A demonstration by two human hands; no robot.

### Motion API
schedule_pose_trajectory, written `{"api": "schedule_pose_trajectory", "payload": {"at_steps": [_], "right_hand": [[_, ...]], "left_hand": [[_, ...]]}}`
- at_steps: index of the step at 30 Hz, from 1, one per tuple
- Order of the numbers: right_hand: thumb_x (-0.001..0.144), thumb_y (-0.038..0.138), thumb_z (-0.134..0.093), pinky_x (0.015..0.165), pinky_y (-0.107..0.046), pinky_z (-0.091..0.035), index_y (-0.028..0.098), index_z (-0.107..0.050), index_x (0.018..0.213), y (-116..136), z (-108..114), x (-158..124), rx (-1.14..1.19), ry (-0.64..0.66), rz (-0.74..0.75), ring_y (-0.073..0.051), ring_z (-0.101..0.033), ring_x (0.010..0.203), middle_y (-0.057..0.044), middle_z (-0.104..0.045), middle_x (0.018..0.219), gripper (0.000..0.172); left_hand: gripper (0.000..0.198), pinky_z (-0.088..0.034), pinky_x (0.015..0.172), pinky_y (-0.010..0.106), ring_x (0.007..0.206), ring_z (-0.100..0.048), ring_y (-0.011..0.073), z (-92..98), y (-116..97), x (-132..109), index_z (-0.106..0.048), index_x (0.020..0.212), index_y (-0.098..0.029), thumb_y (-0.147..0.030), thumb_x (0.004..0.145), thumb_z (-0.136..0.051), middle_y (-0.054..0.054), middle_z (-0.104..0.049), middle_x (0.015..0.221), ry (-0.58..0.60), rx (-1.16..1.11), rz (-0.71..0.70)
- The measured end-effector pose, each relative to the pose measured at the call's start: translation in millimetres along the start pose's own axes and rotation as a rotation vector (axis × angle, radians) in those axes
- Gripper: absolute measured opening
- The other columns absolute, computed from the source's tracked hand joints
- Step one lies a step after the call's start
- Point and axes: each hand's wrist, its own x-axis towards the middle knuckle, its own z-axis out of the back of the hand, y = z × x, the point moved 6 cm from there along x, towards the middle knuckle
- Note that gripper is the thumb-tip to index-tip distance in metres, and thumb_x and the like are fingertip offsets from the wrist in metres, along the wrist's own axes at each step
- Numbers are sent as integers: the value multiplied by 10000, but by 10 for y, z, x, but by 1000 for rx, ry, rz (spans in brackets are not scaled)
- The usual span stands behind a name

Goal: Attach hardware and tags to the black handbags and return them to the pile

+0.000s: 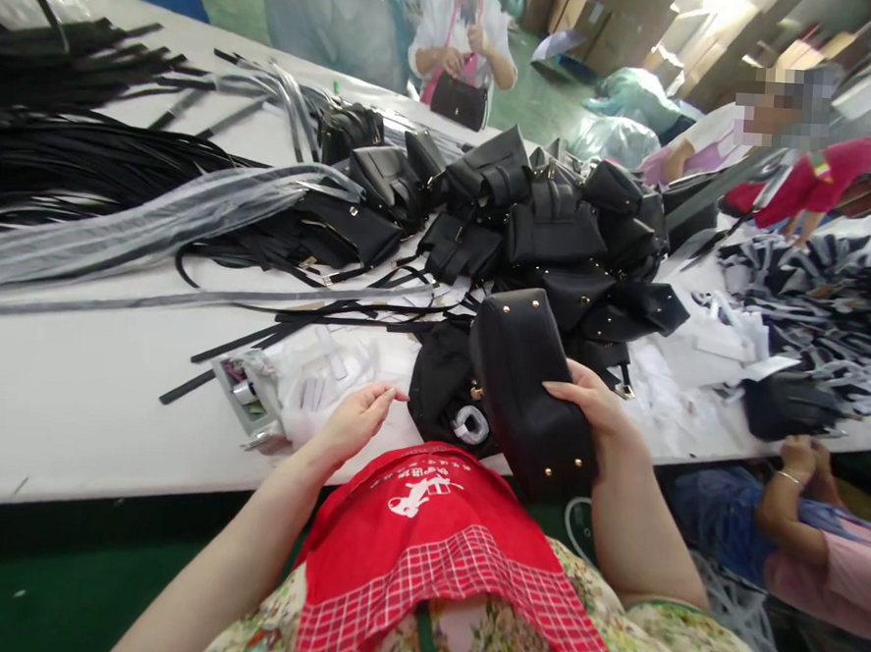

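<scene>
A black handbag (531,381) is tipped so its base, with small gold studs, faces me. My right hand (600,405) is closed around its right side, thumb on the base. To the left, my left hand (362,418) hovers over the table edge with thumb and fingertips pinched together; whatever is between them, if anything, is too small to make out. Just beyond those fingertips lies black fabric (437,370) with a small clear roll (470,425) on it. A grey tape dispenser (246,398) stands left of my left hand.
Black handbags (555,230) are piled ahead of me on the white table (91,403). Long black straps (98,168), some in clear plastic, cover the left. White paper scraps (659,404) lie to the right. A person (464,42) holds a bag across the table; others work at right.
</scene>
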Motion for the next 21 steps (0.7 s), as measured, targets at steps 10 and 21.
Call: {"api": "schedule_pose_trajectory", "payload": {"at_steps": [10,21], "right_hand": [[700,274,-750,758,-326,-543,210,-646,1113,80,-245,-184,18,163,-24,-238,-689,890,-53,-715,1082,430],[653,324,-729,686,-357,-545,248,-651,1034,-141,283,-27,59,-90,56,-244,-696,777,-43,-734,964,396]], "left_hand": [[281,-424,655,253,686,-564,155,-75,-196,16,-682,814,-167,-433,782,-597,25,-674,751,-25,193,-157],[341,-259,452,221,469,-349,93,168,-19,-47,-658,841,-158,-488,769,-614,-39,-510,563,-176,106,-62]]}}
